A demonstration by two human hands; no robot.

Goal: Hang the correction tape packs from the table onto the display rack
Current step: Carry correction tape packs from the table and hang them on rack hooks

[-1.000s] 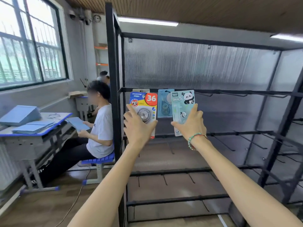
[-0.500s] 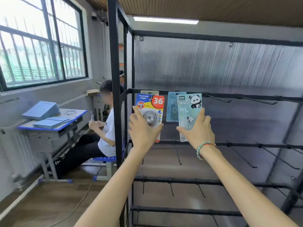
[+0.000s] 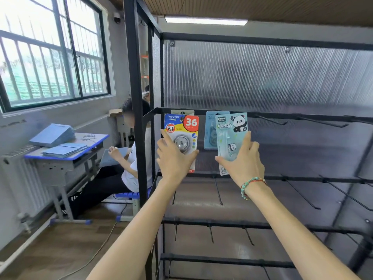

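Two hands, left (image 3: 175, 158) gripping the yellow pack (image 3: 182, 136) and right (image 3: 243, 160) pinching the panda pack (image 3: 230, 136), lift them to the rack's top bar (image 3: 302, 118), apparently to meet its hooks.

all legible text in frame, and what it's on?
"JINUO", "SUPER VALUE", "PET", "36": yellow and blue pack held by the left hand.
"PANDA": panda pack held by the right hand.
"36": blue pack hanging behind it.
Other small print on all three packs: too small or blurred to read.
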